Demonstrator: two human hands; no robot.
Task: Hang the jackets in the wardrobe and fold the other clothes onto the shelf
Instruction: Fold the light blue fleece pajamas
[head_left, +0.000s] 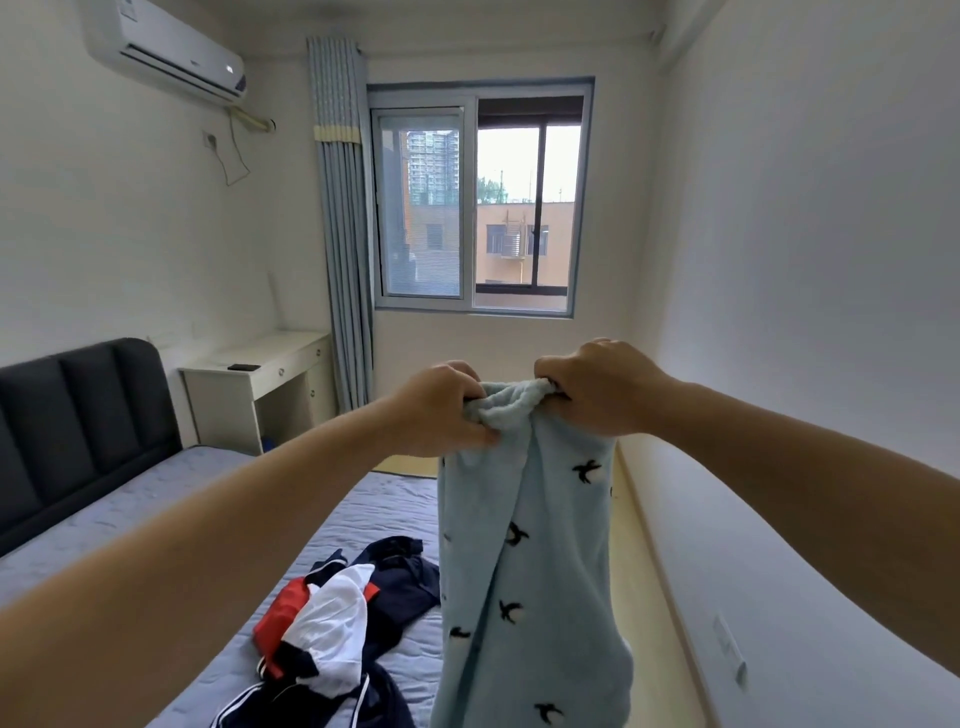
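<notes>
Fleecy pale-blue garment (524, 561) with black birds hangs from both hands: left hand (441, 410) and right hand (597, 389) grip its bunched top edge close together, likely held high to hang straight for folding. Below the left hand, other clothes (337, 623) lie heaped on the bed (156, 499).

White-walled bedroom: daylit sliding window (478, 208), grey curtain (343, 234), wall air conditioner (166, 47), white table (260, 387), dark-headboard bed (156, 499).

view: your head camera | faces: forward, slightly down, toward grey-framed sliding glass window (480, 208) | near: grey quilted bed (130, 499) below you
</notes>
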